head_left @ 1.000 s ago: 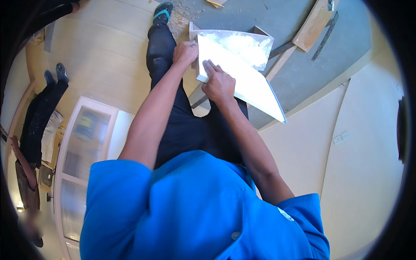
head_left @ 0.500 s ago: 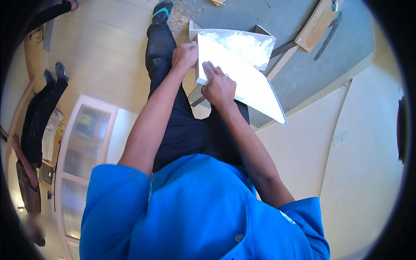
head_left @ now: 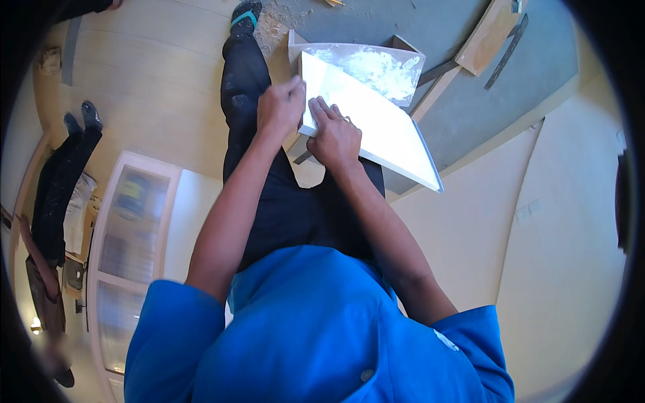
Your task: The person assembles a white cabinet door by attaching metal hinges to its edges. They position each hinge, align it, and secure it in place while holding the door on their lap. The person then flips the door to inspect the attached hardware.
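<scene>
A thick white board point(head_left: 376, 127) lies tilted across a low support in front of my legs, its face very bright. At its left end my left hand point(head_left: 279, 111) is closed, knuckles beside the narrow edge; what the fingers hold, if anything, is hidden. My right hand point(head_left: 336, 138) grips the near left corner, with fingers on the top face and the thumb by the near edge. Beyond the board is a clear-looking panel point(head_left: 383, 67) smeared with white powder or paste.
Wood shavings point(head_left: 272, 30) litter the floor by my sandalled foot point(head_left: 246, 17). Wooden planks point(head_left: 487, 40) and a dark metal strip point(head_left: 508, 52) lie at far right. Left are a white framed glazed door point(head_left: 134, 221) and another person point(head_left: 54, 195). A pale wall point(head_left: 571, 248) bounds the right.
My left hand has drawn slightly back from the board's left edge, its fist a little lower and blurred. The right hand keeps its hold. The whole view has shifted slightly.
</scene>
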Tool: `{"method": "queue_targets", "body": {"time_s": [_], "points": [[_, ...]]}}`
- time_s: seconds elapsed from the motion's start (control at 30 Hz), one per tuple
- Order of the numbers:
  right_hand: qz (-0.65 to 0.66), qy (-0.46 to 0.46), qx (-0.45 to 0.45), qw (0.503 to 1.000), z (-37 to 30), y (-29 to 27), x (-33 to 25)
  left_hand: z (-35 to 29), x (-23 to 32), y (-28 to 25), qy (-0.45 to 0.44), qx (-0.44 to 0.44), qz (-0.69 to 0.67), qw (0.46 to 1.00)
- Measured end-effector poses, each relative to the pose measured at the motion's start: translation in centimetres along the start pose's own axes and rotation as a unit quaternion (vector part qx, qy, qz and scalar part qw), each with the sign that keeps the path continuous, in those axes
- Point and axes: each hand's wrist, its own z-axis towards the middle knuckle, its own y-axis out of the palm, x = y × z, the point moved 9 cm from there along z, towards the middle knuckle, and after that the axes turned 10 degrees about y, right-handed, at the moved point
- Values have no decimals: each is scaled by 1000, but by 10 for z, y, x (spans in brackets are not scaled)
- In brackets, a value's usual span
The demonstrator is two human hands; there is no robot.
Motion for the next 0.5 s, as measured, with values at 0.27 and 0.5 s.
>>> {"method": "queue_targets", "body": {"time_s": [0.27,0.5], "points": [[-9,-6,1,1000,2,0,-1,62,-47,5,-89,22,-158,983],[-5,0,14,1000,3,-2,-4,-37,4,-18,29,23,-32,999]]}}
